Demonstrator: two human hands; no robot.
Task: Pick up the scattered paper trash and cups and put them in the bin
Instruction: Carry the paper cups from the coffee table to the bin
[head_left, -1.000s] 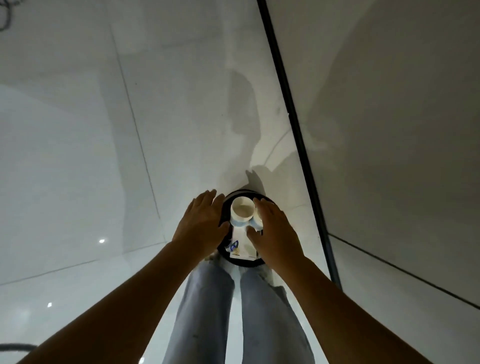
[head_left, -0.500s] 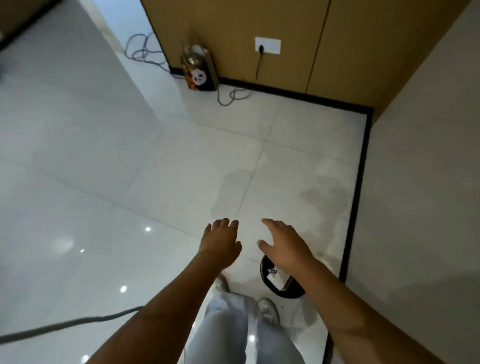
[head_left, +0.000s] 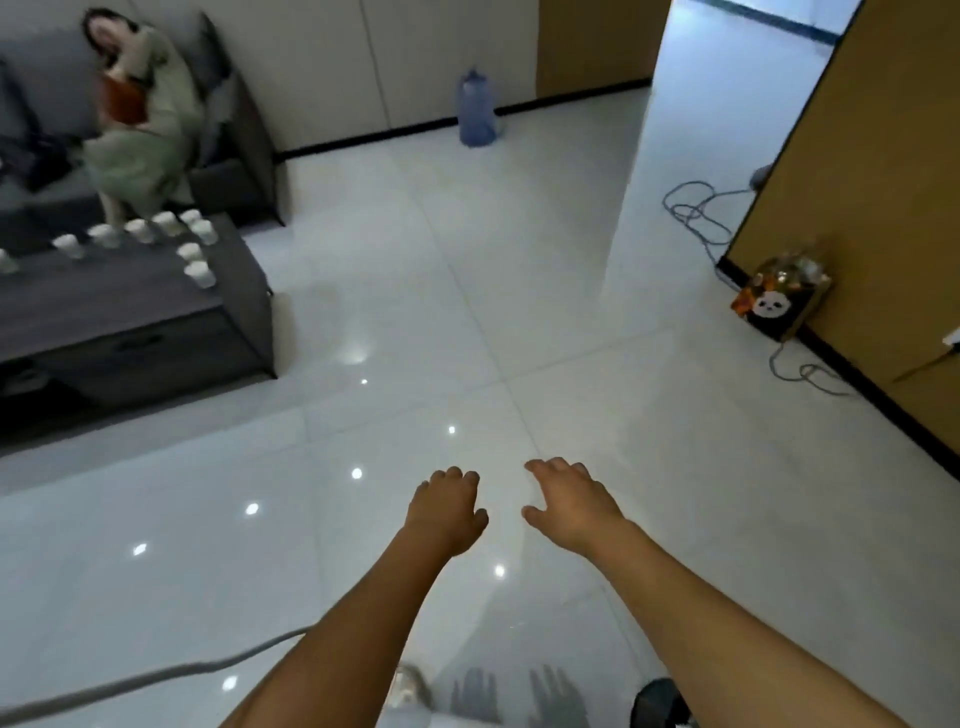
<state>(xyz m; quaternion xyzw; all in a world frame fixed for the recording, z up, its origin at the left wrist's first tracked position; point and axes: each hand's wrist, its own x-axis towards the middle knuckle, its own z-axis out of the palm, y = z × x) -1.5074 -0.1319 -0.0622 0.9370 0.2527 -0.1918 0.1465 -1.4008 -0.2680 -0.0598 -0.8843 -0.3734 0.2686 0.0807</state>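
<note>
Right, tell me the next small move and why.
Probably step toward the low table at upper left: both the left hand and the right hand hang empty, and the white cups on it look like what is left to bin.

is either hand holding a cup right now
No, the left hand and right hand both hang empty over the floor, while the cups stand on the dark table.

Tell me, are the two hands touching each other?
Apart. The head view shows bare floor tile between the left hand and the right hand; both hang open and hold nothing.
</note>
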